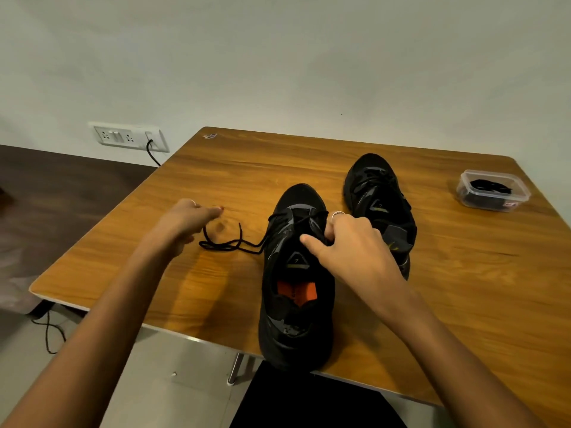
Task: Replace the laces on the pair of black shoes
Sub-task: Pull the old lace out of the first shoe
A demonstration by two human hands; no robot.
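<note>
Two black shoes stand on the wooden table (216, 168). The near shoe (296, 304), with an orange insole label, has its toe pointing away from me; the far shoe (380, 208) stands to its right and further back. A black lace (230, 244) trails left from the near shoe's eyelets onto the table. My left hand (185, 222) holds one strand of that lace, a little above the table and left of the shoe. My right hand (352, 245) grips the near shoe's upper by the eyelets, fingers curled and thumb out over the tongue.
A clear plastic box (492, 189) with black laces inside sits near the table's right edge. A wall socket panel (129, 137) with a plugged black cable is behind the table's left corner. The table's near edge runs just under the shoe's heel.
</note>
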